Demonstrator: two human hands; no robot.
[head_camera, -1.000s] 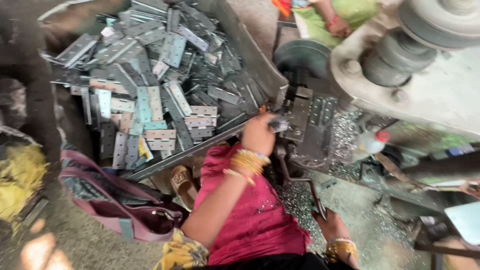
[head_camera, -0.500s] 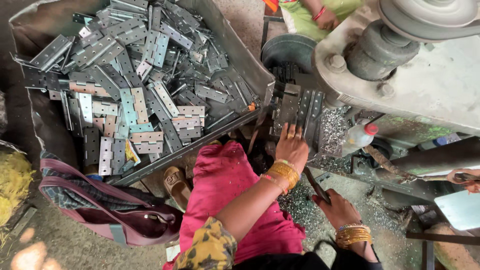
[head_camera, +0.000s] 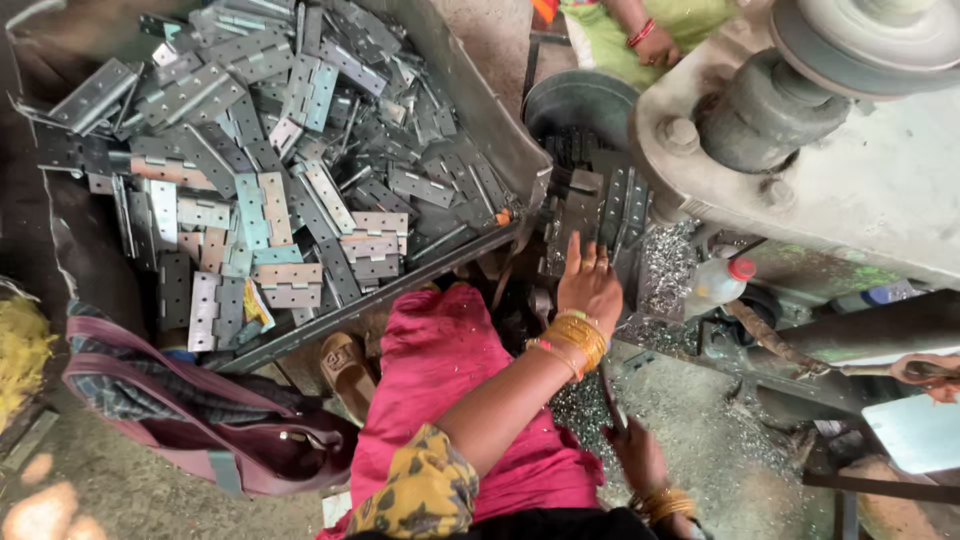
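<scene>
Gold bangles on both wrists, pink garment, yellow patterned sleeve (floral)

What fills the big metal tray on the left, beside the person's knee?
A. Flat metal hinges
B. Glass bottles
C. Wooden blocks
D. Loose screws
A. The metal tray is heaped with flat grey metal hinges, each showing two leaves and rows of screw holes; the person's left hand rests on the machine bed just past its corner.

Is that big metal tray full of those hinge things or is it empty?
Full. The metal tray is heaped with flat grey hinges, stacked across each other right up to its rim.
</scene>
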